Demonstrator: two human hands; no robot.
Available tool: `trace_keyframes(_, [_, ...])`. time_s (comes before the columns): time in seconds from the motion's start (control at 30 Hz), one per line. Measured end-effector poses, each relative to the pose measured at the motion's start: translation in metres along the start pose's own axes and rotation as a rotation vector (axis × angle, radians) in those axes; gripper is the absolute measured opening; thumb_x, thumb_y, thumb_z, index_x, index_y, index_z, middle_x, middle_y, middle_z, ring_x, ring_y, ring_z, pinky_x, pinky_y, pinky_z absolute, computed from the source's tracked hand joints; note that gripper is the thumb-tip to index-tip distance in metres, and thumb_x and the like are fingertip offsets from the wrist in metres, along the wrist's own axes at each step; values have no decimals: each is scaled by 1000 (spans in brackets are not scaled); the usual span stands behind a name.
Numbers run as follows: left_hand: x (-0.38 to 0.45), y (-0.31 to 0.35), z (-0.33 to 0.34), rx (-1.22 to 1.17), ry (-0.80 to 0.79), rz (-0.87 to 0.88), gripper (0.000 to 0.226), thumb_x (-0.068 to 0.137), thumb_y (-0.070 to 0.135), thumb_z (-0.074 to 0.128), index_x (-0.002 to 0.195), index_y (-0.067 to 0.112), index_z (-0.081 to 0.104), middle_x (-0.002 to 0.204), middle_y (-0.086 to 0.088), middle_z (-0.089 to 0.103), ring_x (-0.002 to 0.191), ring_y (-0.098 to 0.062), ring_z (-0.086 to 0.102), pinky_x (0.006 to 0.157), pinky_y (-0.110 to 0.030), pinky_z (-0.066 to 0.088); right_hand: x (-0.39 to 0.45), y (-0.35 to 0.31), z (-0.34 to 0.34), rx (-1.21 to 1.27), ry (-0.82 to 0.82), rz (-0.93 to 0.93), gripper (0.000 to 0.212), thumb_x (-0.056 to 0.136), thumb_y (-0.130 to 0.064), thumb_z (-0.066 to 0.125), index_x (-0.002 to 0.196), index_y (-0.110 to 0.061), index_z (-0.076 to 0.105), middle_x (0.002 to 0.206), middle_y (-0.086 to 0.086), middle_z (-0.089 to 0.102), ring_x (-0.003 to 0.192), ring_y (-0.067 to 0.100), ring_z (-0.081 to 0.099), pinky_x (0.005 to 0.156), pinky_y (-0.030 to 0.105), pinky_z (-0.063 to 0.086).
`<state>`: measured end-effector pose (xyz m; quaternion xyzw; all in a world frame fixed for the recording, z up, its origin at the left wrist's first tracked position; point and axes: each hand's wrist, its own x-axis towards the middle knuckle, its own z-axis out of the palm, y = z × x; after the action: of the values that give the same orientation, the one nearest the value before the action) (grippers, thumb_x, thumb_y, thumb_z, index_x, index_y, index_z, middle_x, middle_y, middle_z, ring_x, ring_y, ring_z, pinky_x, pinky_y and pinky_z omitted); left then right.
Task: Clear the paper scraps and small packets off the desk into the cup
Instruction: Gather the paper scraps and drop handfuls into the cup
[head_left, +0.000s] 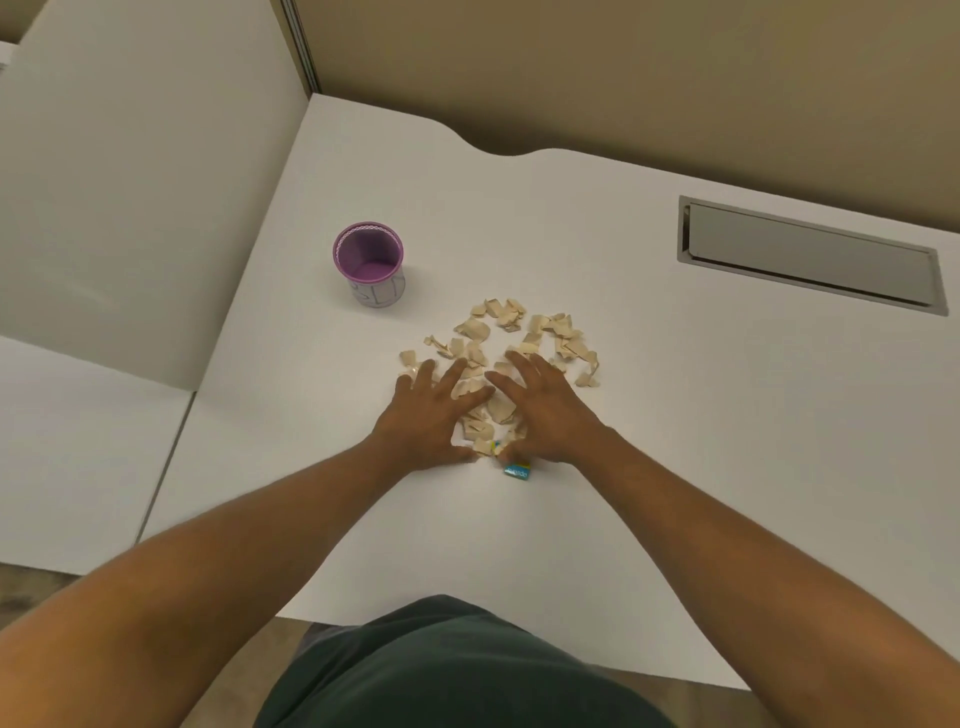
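Observation:
Several beige paper scraps (519, 332) lie in a loose pile at the middle of the white desk (675, 415). My left hand (431, 415) rests flat on the pile's near left side, fingers spread. Beside it, my right hand (545, 410) lies flat on the near right side, fingers apart. A small blue packet (517, 472) sits on the desk just under my right thumb. A purple cup (370, 262) stands upright and empty to the far left of the pile, apart from both hands.
A grey cable hatch (810, 254) is set into the desk at the far right. A white partition (145, 182) rises along the left side. A beige wall (623, 67) runs behind the desk's curved back edge.

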<state>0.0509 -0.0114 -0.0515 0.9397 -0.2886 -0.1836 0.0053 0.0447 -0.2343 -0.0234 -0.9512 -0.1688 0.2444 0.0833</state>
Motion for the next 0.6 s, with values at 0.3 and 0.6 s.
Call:
trace_keyframes(0.3, [6, -4, -7, -150, 82, 68, 32, 86, 27, 67, 117, 19, 72, 126, -13, 63, 110, -39, 59, 76, -48, 57, 1, -6, 10, -112, 36, 3, 57, 89, -22, 67, 143, -22, 45, 157, 9, 31, 136, 33, 37, 88, 44, 54])
trace_keyframes(0.6, [1, -9, -8, -69, 128, -24, 94, 74, 73, 66, 155, 43, 27, 169, -11, 17, 150, -48, 21, 110, -67, 33, -8, 7, 2, 54, 54, 49, 91, 75, -39, 82, 151, -33, 33, 161, 2, 27, 143, 29, 27, 106, 43, 44])
